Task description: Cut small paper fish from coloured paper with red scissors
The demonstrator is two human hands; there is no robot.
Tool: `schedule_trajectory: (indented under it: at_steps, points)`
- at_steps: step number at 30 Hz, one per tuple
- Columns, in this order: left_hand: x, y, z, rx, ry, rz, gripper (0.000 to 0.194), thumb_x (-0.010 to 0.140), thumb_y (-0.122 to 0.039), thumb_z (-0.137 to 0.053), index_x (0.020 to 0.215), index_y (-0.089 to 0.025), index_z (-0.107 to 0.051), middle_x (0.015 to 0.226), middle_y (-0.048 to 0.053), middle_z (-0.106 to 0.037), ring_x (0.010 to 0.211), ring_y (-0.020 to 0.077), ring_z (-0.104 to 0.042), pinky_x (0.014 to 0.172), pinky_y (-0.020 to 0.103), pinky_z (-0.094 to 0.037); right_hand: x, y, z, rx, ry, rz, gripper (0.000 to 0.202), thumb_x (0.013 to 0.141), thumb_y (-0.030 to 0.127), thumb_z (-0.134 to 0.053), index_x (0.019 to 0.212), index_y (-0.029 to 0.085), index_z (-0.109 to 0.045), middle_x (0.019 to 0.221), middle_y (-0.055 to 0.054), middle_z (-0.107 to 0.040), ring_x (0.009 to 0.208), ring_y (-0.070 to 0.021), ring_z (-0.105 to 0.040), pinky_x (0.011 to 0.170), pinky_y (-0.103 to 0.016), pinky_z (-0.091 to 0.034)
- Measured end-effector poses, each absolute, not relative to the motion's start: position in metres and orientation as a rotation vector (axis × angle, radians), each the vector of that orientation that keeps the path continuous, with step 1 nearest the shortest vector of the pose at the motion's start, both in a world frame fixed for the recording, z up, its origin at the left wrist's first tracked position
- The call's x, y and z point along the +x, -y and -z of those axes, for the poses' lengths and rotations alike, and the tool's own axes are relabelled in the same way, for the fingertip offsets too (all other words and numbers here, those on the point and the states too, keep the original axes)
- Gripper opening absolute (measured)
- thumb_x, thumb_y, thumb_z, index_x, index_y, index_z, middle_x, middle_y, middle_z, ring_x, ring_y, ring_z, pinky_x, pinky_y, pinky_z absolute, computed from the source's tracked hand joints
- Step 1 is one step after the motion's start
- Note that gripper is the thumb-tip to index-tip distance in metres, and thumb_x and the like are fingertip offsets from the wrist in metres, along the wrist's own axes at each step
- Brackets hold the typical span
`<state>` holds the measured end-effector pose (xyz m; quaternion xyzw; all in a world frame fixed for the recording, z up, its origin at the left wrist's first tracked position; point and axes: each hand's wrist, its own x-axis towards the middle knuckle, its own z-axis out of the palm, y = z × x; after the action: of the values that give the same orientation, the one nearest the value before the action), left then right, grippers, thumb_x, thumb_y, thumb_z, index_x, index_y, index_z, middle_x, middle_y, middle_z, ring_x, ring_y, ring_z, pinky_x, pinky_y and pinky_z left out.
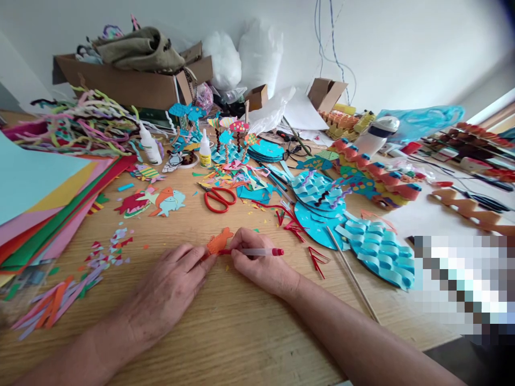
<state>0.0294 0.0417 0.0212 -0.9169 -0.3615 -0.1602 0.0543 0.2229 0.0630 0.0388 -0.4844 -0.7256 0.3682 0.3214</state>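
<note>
A small orange paper fish lies on the wooden table in front of me. Fingertips of my left hand press its lower left edge, holding it against the tabletop. My right hand is closed round a red felt-tip pen with a pale barrel, its tip at the fish's lower edge. Just beyond lie red-handled scissors, blades slightly apart. To their left are cut paper fish in orange and light blue, beside a dark red one.
Coloured paper sheets are stacked at left, near paper strips. Glue bottles stand behind the scissors. Blue woven paper pieces and a thin wooden stick lie at right. A cardboard box stands at the back.
</note>
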Motion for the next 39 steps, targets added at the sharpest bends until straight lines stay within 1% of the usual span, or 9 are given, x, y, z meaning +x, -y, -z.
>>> schedule_trajectory:
  at_steps: [4, 9, 15, 23, 29, 39]
  points:
    - [0.0293, -0.0414, -0.0199, -2.776, 1.093, 0.464, 0.032, 0.087, -0.013, -0.038, 0.112, -0.017, -0.058, 0.098, 0.006, -0.061, 0.089, 0.0205, -0.051, 0.079, 0.036, -0.048, 0.2234, -0.0637, -0.0384, -1.283, 1.907, -0.949, 0.011, 0.066, 0.008, -0.046, 0.064, 0.018, -0.048, 0.054, 0.006, -0.046, 0.047, -0.0076, -0.039, 0.048, -0.019, -0.032]
    - [0.0288, -0.0412, -0.0191, -2.774, 1.087, 0.417, 0.033, 0.086, -0.012, -0.04, 0.114, -0.015, -0.057, 0.098, 0.007, -0.061, 0.089, 0.0215, -0.05, 0.077, 0.037, -0.048, 0.2242, -0.0636, -0.0392, -1.274, 1.906, -0.945, 0.011, 0.065, 0.008, -0.046, 0.063, 0.019, -0.047, 0.053, 0.007, -0.044, 0.046, -0.0076, -0.038, 0.049, -0.019, -0.033]
    - [0.0283, -0.042, -0.0188, -2.776, 1.09, 0.433, 0.032, 0.085, -0.012, -0.041, 0.112, -0.016, -0.058, 0.097, 0.006, -0.061, 0.088, 0.0207, -0.051, 0.077, 0.036, -0.048, 0.225, -0.0629, -0.0397, -1.273, 1.899, -0.961, 0.011, 0.064, 0.007, -0.046, 0.062, 0.018, -0.048, 0.053, 0.006, -0.045, 0.047, -0.0075, -0.039, 0.048, -0.019, -0.032]
    - [0.0283, -0.0423, -0.0206, -2.774, 1.079, 0.408, 0.032, 0.086, -0.013, -0.038, 0.112, -0.016, -0.058, 0.097, 0.006, -0.061, 0.088, 0.0204, -0.051, 0.078, 0.035, -0.047, 0.2262, -0.0636, -0.04, -1.258, 1.888, -0.979, 0.01, 0.064, 0.009, -0.046, 0.062, 0.018, -0.048, 0.052, 0.006, -0.044, 0.047, -0.0075, -0.038, 0.047, -0.019, -0.03]
    - [0.0286, -0.042, -0.0177, -2.738, 1.073, 0.457, 0.032, 0.087, -0.012, -0.037, 0.111, -0.016, -0.058, 0.099, 0.006, -0.061, 0.089, 0.0203, -0.051, 0.078, 0.035, -0.048, 0.2272, -0.0649, -0.0361, -1.266, 1.757, -1.061, 0.008, 0.066, 0.012, -0.044, 0.067, 0.017, -0.05, 0.055, 0.005, -0.046, 0.047, -0.0081, -0.038, 0.044, -0.019, -0.028]
    - [0.0285, -0.042, -0.0188, -2.747, 1.061, 0.455, 0.031, 0.085, -0.012, -0.042, 0.111, -0.014, -0.058, 0.098, 0.007, -0.061, 0.088, 0.0205, -0.051, 0.078, 0.035, -0.049, 0.2242, -0.0636, -0.0408, -1.273, 1.844, -1.007, 0.011, 0.066, 0.007, -0.047, 0.064, 0.017, -0.049, 0.053, 0.006, -0.045, 0.047, -0.0072, -0.038, 0.046, -0.018, -0.03]
